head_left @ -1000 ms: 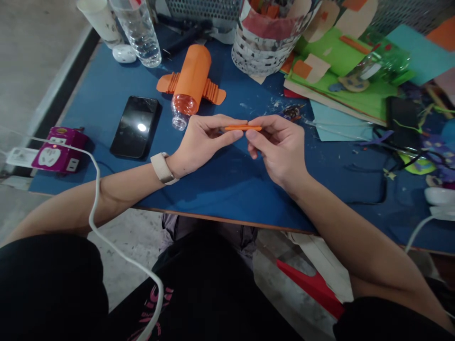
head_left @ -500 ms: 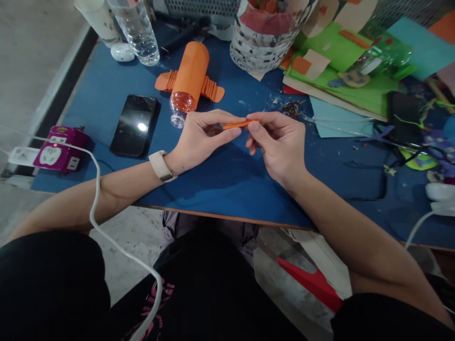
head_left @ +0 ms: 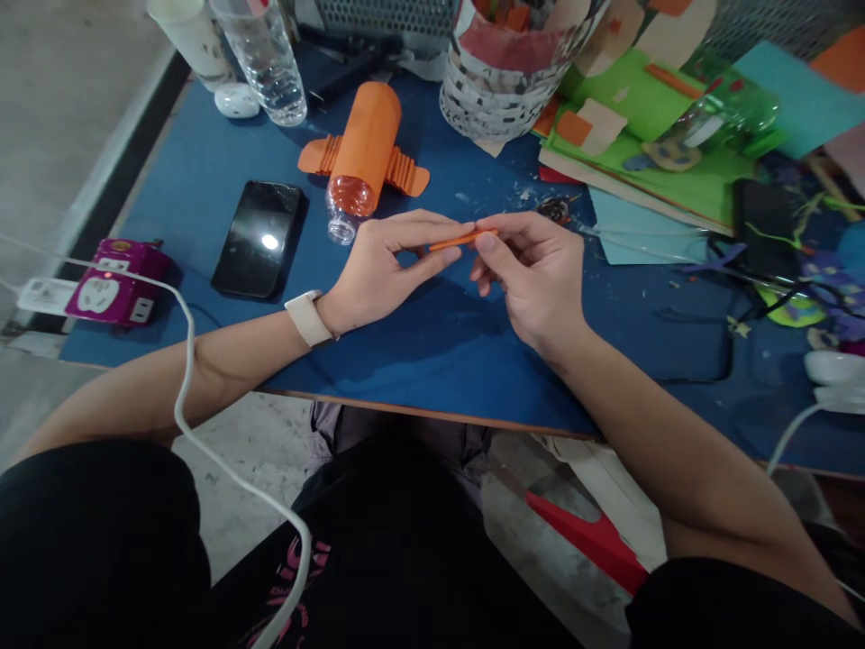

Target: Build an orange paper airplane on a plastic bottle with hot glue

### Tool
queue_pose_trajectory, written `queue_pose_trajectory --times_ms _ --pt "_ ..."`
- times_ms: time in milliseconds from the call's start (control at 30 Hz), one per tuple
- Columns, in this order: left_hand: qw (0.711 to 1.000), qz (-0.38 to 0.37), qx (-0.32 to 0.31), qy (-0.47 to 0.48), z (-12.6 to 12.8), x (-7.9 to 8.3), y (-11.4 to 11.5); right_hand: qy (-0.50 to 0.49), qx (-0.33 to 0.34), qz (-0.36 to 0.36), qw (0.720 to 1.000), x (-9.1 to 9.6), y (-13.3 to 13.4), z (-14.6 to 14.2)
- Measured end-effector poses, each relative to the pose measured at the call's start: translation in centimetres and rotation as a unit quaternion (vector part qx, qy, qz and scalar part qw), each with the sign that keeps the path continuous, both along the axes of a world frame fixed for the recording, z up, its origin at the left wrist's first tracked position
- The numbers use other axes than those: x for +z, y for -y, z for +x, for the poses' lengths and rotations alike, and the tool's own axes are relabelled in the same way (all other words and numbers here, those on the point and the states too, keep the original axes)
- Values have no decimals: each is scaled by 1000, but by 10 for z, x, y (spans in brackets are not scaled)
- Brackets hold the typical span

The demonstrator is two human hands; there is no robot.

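Note:
Between both hands, above the blue table, is a narrow folded strip of orange paper. My left hand pinches its left end between thumb and fingers. My right hand grips the right end the same way, thumb on the near side. Just beyond my left hand lies a clear plastic bottle, wrapped in an orange paper tube. Pleated orange paper pieces with rounded ends stick out from both its sides.
A black phone and a purple plug adapter lie to the left. At the back stand a clear cup and a woven paper basket. Green paper sheets and scraps crowd the right. A white cable crosses my left arm.
Both hands keep their pinch on the orange strip, which looks slightly thinner and flatter now. The whole view has shifted a little; the other objects lie as before.

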State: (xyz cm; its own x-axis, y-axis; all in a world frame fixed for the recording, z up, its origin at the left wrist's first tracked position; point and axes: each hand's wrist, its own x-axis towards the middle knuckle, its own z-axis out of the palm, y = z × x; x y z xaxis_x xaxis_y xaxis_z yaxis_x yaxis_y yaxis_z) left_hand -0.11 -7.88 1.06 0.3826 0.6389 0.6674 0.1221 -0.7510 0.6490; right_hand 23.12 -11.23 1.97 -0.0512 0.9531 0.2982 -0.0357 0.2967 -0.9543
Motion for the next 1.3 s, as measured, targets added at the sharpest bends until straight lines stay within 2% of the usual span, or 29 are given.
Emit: queue_pose_trajectory --times_ms 133,433,733,1067,1300 --pt "1000 0 11 -16 -1 1 1 0 0 -1 1000 1 0 1" --pt "1000 4 -8 -18 -2 1 0 1 6 5 1000 3 -1 3" --pt "998 20 -12 -52 -2 7 4 -7 3 -19 1000 0 0 6" --pt "999 4 5 -53 0 7 6 -25 -4 -55 998 7 3 2" --pt "997 20 -9 -74 0 5 4 -21 4 -49 999 5 2 4"
